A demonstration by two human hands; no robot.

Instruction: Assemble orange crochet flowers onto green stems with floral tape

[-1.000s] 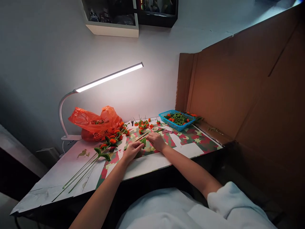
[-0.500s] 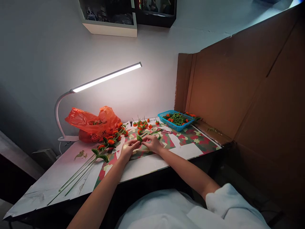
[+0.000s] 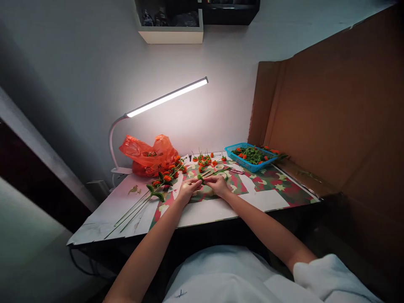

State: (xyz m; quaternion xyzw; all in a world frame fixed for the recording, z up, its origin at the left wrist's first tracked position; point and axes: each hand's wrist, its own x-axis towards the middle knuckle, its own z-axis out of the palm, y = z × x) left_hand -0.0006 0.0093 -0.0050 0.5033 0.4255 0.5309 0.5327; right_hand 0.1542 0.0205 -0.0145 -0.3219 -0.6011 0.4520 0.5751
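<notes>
A small green fuzzy leaf point(image 3: 200, 178) is pinched between my two hands above the patterned table covering. My left hand point(image 3: 188, 190) grips it from the left with closed fingers. From the right, the fingertips of my right hand point(image 3: 218, 185) press together on its other side. Just beyond my hands lie rolls of tape point(image 3: 219, 167) and several orange flowers point(image 3: 204, 160) with short green stems. Long-stemmed orange flowers point(image 3: 167, 178) with green leaves lie to the left of my left hand.
A red plastic bag point(image 3: 150, 158) stands by the lamp point(image 3: 167, 97) at the back left. A blue basket point(image 3: 251, 167) of green stems and orange flowers sits at the back right, near a tall cardboard sheet point(image 3: 322, 118). Pink-handled scissors point(image 3: 236, 171) lie before the basket.
The camera view has turned left, so the whole scene sits further right. My hands stay together at the green leaf, which now shows less between the fingers.
</notes>
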